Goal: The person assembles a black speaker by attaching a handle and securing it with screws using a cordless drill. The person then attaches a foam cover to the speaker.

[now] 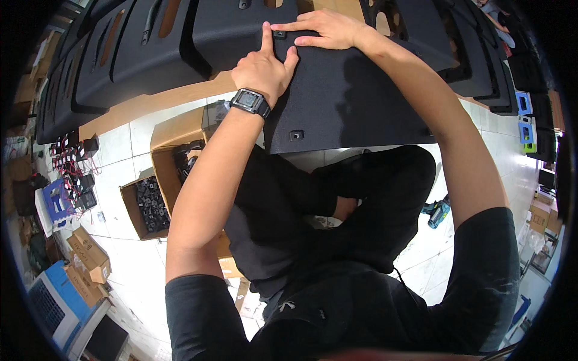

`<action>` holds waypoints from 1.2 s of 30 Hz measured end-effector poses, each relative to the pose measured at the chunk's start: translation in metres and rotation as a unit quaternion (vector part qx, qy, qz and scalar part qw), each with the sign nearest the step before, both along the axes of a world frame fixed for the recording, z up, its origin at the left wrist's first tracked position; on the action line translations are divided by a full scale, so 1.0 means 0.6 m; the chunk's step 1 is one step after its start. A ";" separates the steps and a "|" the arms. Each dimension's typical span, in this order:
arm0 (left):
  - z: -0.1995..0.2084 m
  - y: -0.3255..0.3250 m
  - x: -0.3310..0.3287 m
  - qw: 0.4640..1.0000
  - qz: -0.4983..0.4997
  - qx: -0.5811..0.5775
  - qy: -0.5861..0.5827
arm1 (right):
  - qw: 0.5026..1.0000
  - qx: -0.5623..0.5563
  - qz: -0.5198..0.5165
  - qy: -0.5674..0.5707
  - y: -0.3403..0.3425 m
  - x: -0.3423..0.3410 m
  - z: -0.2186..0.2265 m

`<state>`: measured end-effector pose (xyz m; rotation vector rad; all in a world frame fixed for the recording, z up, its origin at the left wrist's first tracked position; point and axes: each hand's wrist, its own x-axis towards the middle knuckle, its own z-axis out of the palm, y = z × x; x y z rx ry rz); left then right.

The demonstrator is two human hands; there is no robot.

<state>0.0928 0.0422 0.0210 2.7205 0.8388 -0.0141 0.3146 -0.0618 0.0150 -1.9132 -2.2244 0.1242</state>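
A black textured panel (322, 96), the flat face of a large black cabinet, lies in front of my knees. A small square black fitting (279, 35) with a hole in it sits at its far left corner. My left hand (263, 72), with a watch (251, 102) on the wrist, rests at that corner, index finger and thumb stretched out beside the fitting. From the right, my right hand (328, 30) reaches in, its index finger meeting the left index fingertip. Neither hand holds anything. A similar fitting (296, 136) sits at the near left corner.
Several black cabinets (150, 54) with slots stand across the far side. An open carton of small black parts (152, 203) is at my left, against a taller cardboard box (174, 129). A teal cordless drill (438, 212) lies right of my knee. Wired black units (75, 174) sit far left.
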 end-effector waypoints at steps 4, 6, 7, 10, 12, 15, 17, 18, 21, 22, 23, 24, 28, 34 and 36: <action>-0.008 -0.002 0.005 1.000 0.016 -0.002 -0.012 | 0.999 -0.015 -0.031 -0.002 0.006 -0.004 0.004; -0.005 -0.004 0.006 1.000 0.018 -0.012 -0.016 | 0.999 0.006 -0.047 0.011 0.006 -0.008 0.005; -0.004 -0.003 0.006 1.000 0.021 -0.011 -0.012 | 0.998 0.026 -0.053 0.023 0.010 -0.014 -0.001; -0.003 -0.005 0.007 1.000 0.028 -0.014 -0.004 | 0.992 0.091 -0.060 0.063 0.025 -0.025 -0.017; 0.000 -0.005 0.007 0.999 0.031 -0.025 -0.001 | 0.987 0.118 -0.070 0.081 0.027 -0.026 -0.027; 0.004 -0.004 0.006 0.999 0.032 -0.036 0.004 | 0.984 0.126 -0.085 0.093 0.027 -0.034 -0.031; 0.002 -0.003 0.005 0.999 0.029 -0.033 -0.004 | 0.982 0.130 -0.091 0.100 0.027 -0.033 -0.034; 0.000 -0.002 0.005 0.999 0.027 -0.031 -0.008 | 0.982 0.132 -0.088 0.102 0.026 -0.033 -0.035; -0.004 0.000 0.006 0.999 0.026 -0.030 -0.017 | 0.979 0.144 -0.090 0.117 0.027 -0.035 -0.030; -0.002 -0.001 0.006 0.999 0.026 -0.029 -0.014 | 0.975 0.152 -0.097 0.129 0.027 -0.037 -0.028; -0.001 -0.002 0.005 0.999 0.026 -0.028 -0.010 | 0.972 0.160 -0.104 0.140 0.027 -0.040 -0.027; 0.000 -0.002 0.004 0.999 0.027 -0.027 -0.007 | 0.966 0.173 -0.115 0.154 0.027 -0.044 -0.026; -0.002 -0.001 0.003 0.999 0.023 -0.023 -0.017 | 0.962 0.176 -0.130 0.162 0.026 -0.044 -0.020; 0.005 -0.005 0.003 0.999 0.024 -0.033 -0.016 | 0.967 0.184 -0.107 0.142 0.025 -0.038 -0.024; 0.004 -0.004 0.002 0.999 0.023 -0.033 -0.014 | 0.967 0.191 -0.103 0.135 0.026 -0.039 -0.025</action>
